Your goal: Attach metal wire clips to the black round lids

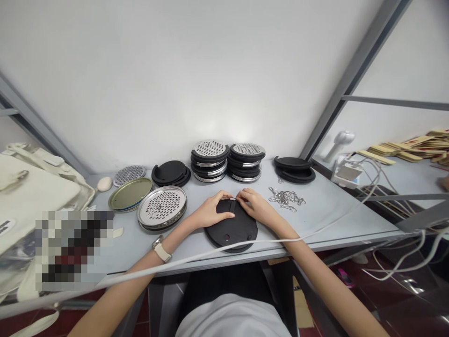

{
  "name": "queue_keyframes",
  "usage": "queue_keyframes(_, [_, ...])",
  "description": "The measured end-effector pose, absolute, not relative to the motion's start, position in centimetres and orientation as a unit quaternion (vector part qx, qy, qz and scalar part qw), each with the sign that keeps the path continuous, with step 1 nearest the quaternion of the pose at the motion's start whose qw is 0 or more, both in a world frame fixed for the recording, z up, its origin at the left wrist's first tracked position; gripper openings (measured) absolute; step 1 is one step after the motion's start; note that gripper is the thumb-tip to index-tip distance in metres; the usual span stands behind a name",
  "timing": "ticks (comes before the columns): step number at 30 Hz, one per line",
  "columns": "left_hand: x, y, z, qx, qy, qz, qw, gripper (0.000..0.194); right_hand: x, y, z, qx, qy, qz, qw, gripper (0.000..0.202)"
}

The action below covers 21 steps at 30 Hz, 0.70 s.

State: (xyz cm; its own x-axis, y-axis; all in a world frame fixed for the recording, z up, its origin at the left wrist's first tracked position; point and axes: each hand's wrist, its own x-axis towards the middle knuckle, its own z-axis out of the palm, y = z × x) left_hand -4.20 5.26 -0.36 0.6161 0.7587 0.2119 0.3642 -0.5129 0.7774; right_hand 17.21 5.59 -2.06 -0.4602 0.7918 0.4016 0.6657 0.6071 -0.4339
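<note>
A round black disc (234, 229) lies at the front edge of the grey table (315, 224), below the stacks. My left hand (213, 210) grips its upper left side, thumb across the top face and fingers at the far rim. At the upper right rim, my right hand (253, 204) has its fingers pinched together by a small silvery piece (232, 199), too small to make out. Metal clips (286, 197) form a loose pile right of my right hand. To the left of my left hand rests a perforated metal disc (163, 207).
Two stacks of black and metal discs (209, 161) (246, 161) stand by the wall. More black discs (170, 173) (293, 168), a green lid (130, 194) and a pale egg-shaped object (104, 184) sit around. A white cable (210, 252) crosses in front.
</note>
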Motion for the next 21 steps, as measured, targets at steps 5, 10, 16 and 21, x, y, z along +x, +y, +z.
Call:
queue_keyframes(5, [-4.22,5.28,-0.46,0.825,0.343,0.274,0.356,0.051,17.0,5.46,-2.07,-0.44,-0.849,0.09,0.277,0.018])
queue_keyframes(10, [-4.19,5.28,-0.63,0.825,0.339,0.283,0.352,0.049,16.71,5.25,-2.1,-0.458,-0.845,0.063,0.267,0.019])
queue_keyframes(16, [-4.18,5.44,-1.09,0.832,0.349,0.273,0.333,0.048,16.69,5.25,-2.0,-0.444,-0.839,0.094,0.299,0.015])
queue_keyframes(21, [-4.18,5.51,-1.27,0.835,0.349,0.276,0.323,0.048,16.7,5.2,-1.94,-0.424,-0.831,0.12,0.341,0.012])
